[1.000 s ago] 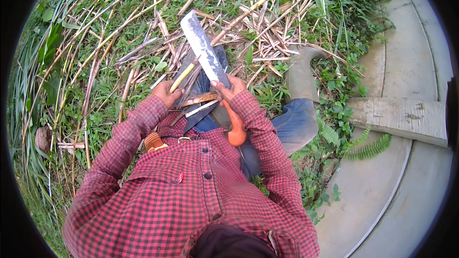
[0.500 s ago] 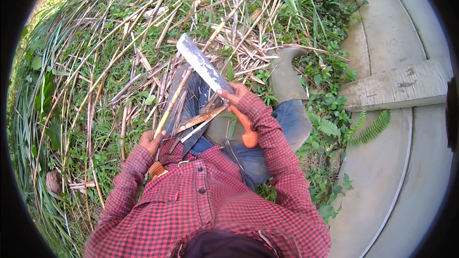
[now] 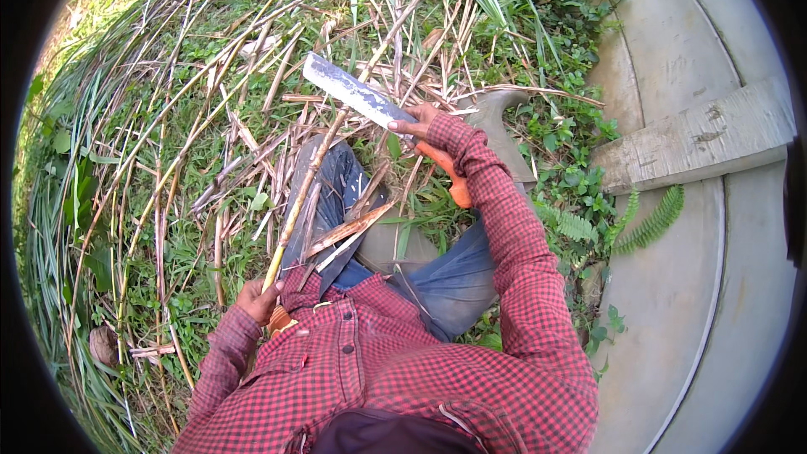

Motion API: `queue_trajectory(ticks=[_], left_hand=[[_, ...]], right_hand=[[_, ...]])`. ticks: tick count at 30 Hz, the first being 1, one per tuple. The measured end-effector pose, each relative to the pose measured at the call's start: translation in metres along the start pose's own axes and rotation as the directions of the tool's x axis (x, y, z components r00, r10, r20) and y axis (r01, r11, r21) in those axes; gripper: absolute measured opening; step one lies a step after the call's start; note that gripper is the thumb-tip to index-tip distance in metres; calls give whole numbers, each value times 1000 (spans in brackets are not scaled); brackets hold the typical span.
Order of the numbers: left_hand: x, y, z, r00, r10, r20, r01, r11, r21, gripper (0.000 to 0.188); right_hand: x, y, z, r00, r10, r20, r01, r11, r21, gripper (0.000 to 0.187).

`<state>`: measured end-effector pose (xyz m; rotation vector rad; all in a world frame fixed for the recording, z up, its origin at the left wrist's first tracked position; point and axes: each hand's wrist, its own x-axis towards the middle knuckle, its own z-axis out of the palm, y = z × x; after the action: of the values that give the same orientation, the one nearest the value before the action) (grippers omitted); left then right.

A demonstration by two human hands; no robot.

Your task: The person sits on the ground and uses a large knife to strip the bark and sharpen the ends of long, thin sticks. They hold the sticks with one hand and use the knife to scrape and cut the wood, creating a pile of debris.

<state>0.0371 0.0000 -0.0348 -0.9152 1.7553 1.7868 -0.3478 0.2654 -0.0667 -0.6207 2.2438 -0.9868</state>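
- Slanting leftward: long metal machete [image 3: 361, 98], scuffed grey-white blade [image 3: 340, 84], curved orange handle [image 3: 445, 170].
- Slim yellow-brown cane stalk [image 3: 301, 201] along the dark blue trousers [image 3: 340, 175], its far end perhaps touching the machete.
- Brown split-wood strip [image 3: 349, 230] on the trousers.
- Bare right hand [image 3: 420, 120] gripping the machete near the handle's top.
- Bare left hand [image 3: 259, 300] curled round the stalk's near end.

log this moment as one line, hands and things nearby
left hand: grips near end of yellowish stalk | right hand: holds machete where blade meets orange handle | right of stalk: split wood strips
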Motion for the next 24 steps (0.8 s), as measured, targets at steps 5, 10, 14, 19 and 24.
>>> queue_trajectory(ticks=[5,10,14,19,24], left_hand=[[-6,23,-2,960,-189,208,216,969,-119,37],[-7,5,-22,906,-259,334,332,926,-182,36],[-8,-15,-30,925,-320,206,352,925,-144,38],[-35,-90,-42,970,-44,-240,118,946,301,32],[-52,-210,-67,872,126,-473,136,866,481,24]], right_hand=[[12,-6,-14,906,331,-264,-150,834,531,50],[-16,-14,18,977,-11,215,-11,995,101,58],[-9,-11,18,981,84,172,-119,972,202,59],[1,-3,5,971,223,-86,-146,836,529,54],[-22,15,15,973,223,-60,-162,843,512,51]])
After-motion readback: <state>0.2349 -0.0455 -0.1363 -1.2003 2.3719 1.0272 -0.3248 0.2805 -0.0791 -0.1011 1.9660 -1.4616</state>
